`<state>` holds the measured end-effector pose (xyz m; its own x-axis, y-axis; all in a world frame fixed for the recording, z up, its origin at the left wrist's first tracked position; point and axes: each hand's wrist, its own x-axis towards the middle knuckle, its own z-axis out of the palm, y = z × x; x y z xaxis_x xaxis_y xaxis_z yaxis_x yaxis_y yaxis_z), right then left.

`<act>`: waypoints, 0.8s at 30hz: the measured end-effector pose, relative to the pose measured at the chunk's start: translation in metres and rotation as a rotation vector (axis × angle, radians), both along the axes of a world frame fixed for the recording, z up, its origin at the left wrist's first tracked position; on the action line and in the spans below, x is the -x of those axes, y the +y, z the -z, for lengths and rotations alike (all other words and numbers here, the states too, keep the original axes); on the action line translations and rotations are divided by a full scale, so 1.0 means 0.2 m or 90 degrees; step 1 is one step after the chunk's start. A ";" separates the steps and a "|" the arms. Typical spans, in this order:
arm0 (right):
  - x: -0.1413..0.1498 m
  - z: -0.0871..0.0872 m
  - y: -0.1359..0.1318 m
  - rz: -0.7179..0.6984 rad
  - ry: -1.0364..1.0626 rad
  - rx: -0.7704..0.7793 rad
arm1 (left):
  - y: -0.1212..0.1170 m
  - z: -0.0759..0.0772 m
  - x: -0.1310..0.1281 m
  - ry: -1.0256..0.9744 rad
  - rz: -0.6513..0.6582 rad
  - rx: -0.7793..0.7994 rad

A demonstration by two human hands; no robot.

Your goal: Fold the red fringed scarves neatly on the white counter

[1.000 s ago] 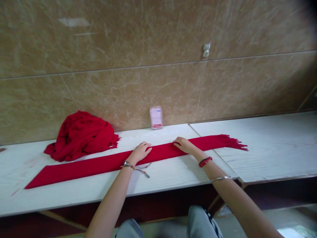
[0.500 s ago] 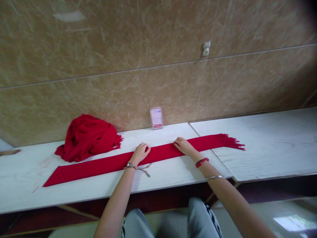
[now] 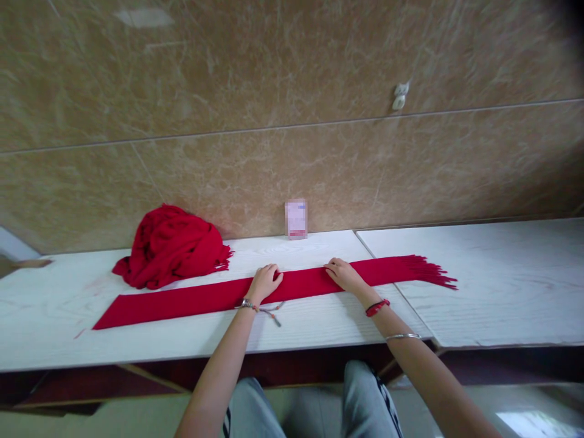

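Observation:
A long red scarf [image 3: 182,306] lies folded into a narrow strip across the white tabletop, its fringe spread at the right end and its left end slanting to a point. Near the strip's middle, my left hand [image 3: 265,283] is closed at the far edge, fingers curled and thumb close to them. A short way to the right, my right hand [image 3: 343,275] grips the same far edge with bent fingers. Some fingertips of both hands are hidden against the cloth.
A bunched heap of red fringed cloth [image 3: 173,246] sits at the back left against the brown marbled wall [image 3: 255,176]. A small blurred card [image 3: 296,219] leans on the wall. The white table [image 3: 493,280] has a seam right of centre and a front edge above my knees.
The view has tilted and shifted slightly, so everything appears moved a little. Both hands stay at about the same places on the scarf, which lies as before.

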<state>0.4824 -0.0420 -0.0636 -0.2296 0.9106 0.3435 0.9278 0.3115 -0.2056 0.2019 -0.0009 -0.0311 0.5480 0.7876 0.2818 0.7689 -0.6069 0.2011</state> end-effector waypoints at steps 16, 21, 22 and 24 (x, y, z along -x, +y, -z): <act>-0.22 -0.18 0.07 -0.081 -0.102 0.264 | -0.02 0.01 0.01 0.060 -0.005 -0.055; -0.45 -0.22 0.07 0.004 -0.197 0.322 | -0.02 0.01 0.01 0.064 -0.016 -0.060; -0.50 -0.23 0.06 0.023 -0.213 0.329 | -0.02 0.01 0.00 0.063 -0.018 -0.060; -0.59 -0.25 0.04 0.050 -0.228 0.328 | -0.02 0.01 0.00 0.062 -0.023 -0.057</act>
